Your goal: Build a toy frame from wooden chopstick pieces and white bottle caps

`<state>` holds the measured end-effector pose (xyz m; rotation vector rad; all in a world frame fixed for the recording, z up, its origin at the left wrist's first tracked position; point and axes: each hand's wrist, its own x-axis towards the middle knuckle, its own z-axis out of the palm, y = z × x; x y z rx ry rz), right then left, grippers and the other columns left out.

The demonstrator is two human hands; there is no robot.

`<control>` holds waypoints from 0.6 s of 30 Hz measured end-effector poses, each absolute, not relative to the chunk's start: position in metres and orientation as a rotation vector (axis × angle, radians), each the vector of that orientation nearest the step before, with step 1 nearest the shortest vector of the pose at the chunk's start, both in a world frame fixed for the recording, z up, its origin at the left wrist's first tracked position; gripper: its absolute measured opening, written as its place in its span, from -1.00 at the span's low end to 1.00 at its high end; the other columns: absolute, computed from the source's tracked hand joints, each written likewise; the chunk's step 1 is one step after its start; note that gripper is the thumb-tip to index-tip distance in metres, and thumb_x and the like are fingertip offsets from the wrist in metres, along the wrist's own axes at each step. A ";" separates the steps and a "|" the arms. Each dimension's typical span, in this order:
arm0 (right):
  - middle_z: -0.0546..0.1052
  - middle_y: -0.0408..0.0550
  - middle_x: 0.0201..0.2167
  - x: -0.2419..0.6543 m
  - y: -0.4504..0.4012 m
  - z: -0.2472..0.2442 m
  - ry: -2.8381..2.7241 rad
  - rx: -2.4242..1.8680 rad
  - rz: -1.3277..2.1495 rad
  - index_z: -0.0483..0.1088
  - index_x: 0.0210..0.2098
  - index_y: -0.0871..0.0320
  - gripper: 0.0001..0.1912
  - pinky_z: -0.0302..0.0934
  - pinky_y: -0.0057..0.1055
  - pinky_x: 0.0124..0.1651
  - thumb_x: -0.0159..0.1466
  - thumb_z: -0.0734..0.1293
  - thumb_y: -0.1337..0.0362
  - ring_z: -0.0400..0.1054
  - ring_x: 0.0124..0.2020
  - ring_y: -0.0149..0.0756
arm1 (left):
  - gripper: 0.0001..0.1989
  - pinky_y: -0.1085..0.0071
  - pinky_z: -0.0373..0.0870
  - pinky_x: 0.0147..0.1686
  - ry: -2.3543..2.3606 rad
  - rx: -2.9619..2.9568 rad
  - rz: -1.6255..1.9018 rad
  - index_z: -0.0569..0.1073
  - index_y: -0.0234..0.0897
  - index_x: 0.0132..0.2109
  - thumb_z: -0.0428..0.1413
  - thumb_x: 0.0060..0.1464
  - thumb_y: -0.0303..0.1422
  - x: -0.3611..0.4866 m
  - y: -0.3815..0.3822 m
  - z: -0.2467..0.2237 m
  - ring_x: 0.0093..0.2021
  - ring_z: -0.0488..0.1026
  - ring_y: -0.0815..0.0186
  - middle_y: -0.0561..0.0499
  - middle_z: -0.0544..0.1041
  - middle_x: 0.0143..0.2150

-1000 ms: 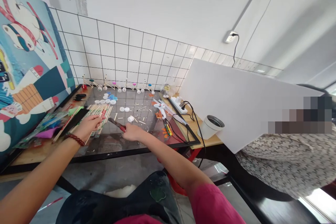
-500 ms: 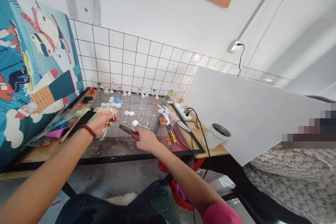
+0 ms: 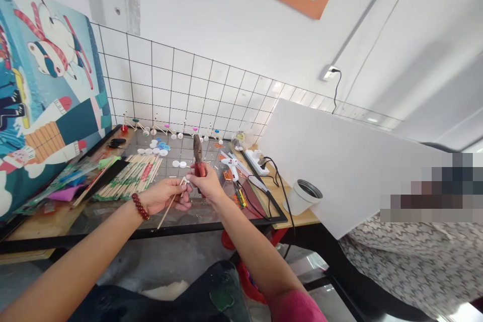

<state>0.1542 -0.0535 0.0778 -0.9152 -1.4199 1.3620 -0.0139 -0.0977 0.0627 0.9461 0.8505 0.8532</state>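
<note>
My left hand [image 3: 169, 194], with a beaded bracelet at its wrist, is closed on a thin wooden stick [image 3: 166, 214] that slants down toward the table's front edge. Close beside it, my right hand [image 3: 206, 181] grips red-handled pliers [image 3: 198, 153], whose dark jaws point up. Between the two hands is a small white piece [image 3: 184, 180] at the stick's upper end, touched by the right fingertips. Many wooden sticks in green and white wrappers [image 3: 124, 178] lie left of the hands. White and blue caps [image 3: 154, 148] sit behind them.
Small stick-and-cap pieces [image 3: 173, 133] line the back edge. On the right are a white glue gun [image 3: 232, 165], a yellow-green cutter [image 3: 240, 196], a power strip [image 3: 256, 161] with cables, and a white pot [image 3: 304, 196]. A person [image 3: 415, 256] sits beyond the white board [image 3: 339, 161].
Both hands have come together, the left moving right from the wrapped sticks. The pliers have turned from pointing left to pointing up. The camera view has shifted slightly.
</note>
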 end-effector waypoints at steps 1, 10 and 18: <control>0.49 -0.29 -0.43 0.155 -0.055 0.076 -1.430 -0.907 1.383 0.32 -0.18 0.08 -0.53 0.27 -0.45 -0.39 -0.06 0.49 0.21 0.34 -0.51 -0.44 | -0.74 0.20 0.64 -0.23 0.843 0.940 0.853 0.58 -0.36 -0.26 0.41 0.08 -0.25 -0.012 -0.098 0.061 -0.41 0.61 0.21 -0.06 0.58 -0.45; 0.43 -0.38 -0.48 0.157 -0.056 0.070 -1.536 -0.769 1.513 0.27 -0.17 0.05 -0.41 0.20 -0.50 -0.57 -0.08 0.58 0.10 0.25 -0.64 -0.51 | -0.68 0.23 0.64 -0.25 0.788 0.949 0.807 0.61 -0.37 -0.19 0.42 0.07 -0.19 -0.011 -0.104 0.058 -0.48 0.54 0.30 0.08 0.44 -0.53; 0.43 -0.33 -0.46 0.161 -0.054 0.072 -1.688 -0.816 1.485 0.35 -0.19 0.08 -0.50 0.22 -0.49 -0.54 -0.05 0.57 0.14 0.28 -0.59 -0.48 | -0.54 0.16 0.61 -0.17 0.770 0.940 0.733 0.60 -0.35 -0.22 0.48 -0.09 -0.07 -0.014 -0.110 0.058 -0.39 0.58 0.23 -0.02 0.54 -0.45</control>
